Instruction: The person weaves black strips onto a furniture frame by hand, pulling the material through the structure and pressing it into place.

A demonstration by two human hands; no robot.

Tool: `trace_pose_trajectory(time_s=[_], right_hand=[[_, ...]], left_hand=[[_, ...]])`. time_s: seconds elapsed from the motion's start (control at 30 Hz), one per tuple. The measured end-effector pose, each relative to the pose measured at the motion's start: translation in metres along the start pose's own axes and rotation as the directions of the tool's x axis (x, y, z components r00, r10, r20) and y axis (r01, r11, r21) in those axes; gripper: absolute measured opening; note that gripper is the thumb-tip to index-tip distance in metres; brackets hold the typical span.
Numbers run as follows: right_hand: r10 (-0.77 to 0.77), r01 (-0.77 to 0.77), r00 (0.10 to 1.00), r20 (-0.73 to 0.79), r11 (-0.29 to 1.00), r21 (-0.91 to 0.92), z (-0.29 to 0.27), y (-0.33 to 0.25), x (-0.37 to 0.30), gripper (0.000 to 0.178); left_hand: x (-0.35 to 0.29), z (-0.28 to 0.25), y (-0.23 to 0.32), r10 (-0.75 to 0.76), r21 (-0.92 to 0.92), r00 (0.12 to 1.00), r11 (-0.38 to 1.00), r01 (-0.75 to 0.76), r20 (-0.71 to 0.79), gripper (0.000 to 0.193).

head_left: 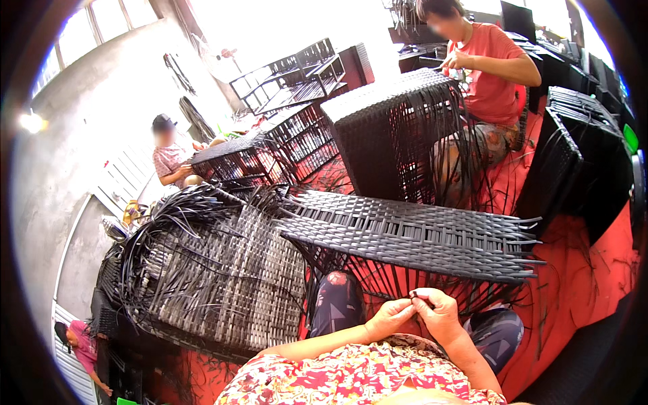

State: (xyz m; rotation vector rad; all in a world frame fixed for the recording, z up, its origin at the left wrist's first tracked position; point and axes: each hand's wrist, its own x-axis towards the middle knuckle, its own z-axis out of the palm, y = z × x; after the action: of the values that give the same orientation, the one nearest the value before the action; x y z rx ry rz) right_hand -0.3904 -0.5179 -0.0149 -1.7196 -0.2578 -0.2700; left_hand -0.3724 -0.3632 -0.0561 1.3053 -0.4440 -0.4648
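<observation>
Both hands meet in front of my lap, their fingertips close together. My left hand (393,317) is closed in a pinch against the fingers of the other; what it may hold is hidden. Between thumb and finger, my right hand (437,314) pinches a small dark piece (414,295), too small to name. Just beyond my hands, a dark grey woven wicker panel (405,226) stretches across my knees, loose strands hanging from its near edge. To the left it meets a larger woven wicker piece (250,270) with many loose strands on top.
A co-worker in a red shirt (489,88) sits at a black wicker box (378,121). Another person (172,158) sits at the far left by woven frames (297,138); a third (84,344) is at the lower left. Stacked dark panels (574,155) stand right. Strand scraps litter the red floor (574,270).
</observation>
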Motion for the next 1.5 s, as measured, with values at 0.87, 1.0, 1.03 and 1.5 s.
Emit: trace_pose_trajectory(time_s=[0.87,1.0,1.03,1.5], right_hand=[[0.211,-0.186,0.975,-0.063,0.941,0.283,-0.038,0.010,-0.032,0.012],[0.170,-0.169,0.985,-0.001,0.983,0.066,-0.020,-0.001,-0.020,0.011],[0.154,-0.152,0.987,0.042,0.988,-0.027,-0.015,-0.009,-0.015,0.012],[0.059,-0.059,0.998,0.001,0.996,-0.067,-0.007,-0.003,0.003,0.011]], left_hand=[[0.021,0.036,-0.004,0.181,0.154,0.982,0.970,-0.188,0.057,0.017],[0.009,0.021,-0.009,0.184,0.192,0.983,0.966,-0.176,-0.023,0.021],[0.007,0.015,-0.013,0.219,0.252,0.976,0.946,-0.206,-0.024,0.021],[0.006,0.007,0.001,0.126,0.063,0.985,0.991,-0.119,-0.121,0.014]])
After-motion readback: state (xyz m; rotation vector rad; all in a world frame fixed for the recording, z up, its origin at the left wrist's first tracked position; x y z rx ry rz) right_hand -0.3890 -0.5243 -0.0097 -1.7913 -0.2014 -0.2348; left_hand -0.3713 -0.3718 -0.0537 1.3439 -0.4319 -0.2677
